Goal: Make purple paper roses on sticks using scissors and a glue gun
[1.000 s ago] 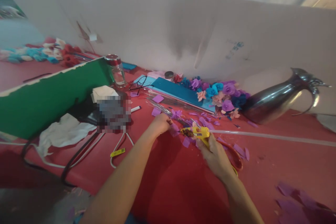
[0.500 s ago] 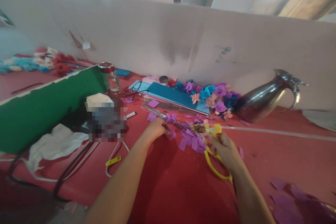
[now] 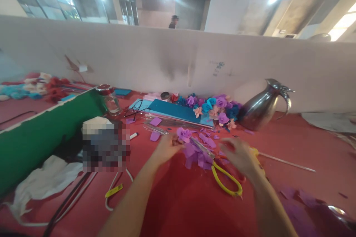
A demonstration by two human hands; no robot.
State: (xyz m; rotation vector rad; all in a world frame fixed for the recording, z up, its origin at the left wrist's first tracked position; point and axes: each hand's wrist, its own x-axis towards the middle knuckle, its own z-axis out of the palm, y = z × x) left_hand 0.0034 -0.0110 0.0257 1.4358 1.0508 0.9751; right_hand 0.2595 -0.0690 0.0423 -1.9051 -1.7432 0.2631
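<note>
My left hand (image 3: 168, 149) has its fingers closed on a purple paper flower (image 3: 184, 134) near the middle of the red table. To the right, my right hand (image 3: 237, 152) is raised with fingers apart and nothing in its grasp. Between the hands lie scissors (image 3: 226, 180) with yellow handles, blades over a pile of purple paper pieces (image 3: 204, 160). A yellow tool (image 3: 255, 152), perhaps a glue gun, lies partly hidden behind my right hand, with a clear stick (image 3: 287, 162) reaching rightward from it.
Paper flowers (image 3: 222, 107) and blue sheets (image 3: 175, 110) lie along the back. A metal jug (image 3: 258, 105) stands back right. At left are a glass jar (image 3: 111, 102), a green board (image 3: 55, 126), white cloth (image 3: 44, 181) and cables. A person (image 3: 172, 24) is beyond the partition.
My right hand has let go of the yellow tool, which now lies on the table. A purple flower now shows at my left hand. The view has tilted up and shifted right.
</note>
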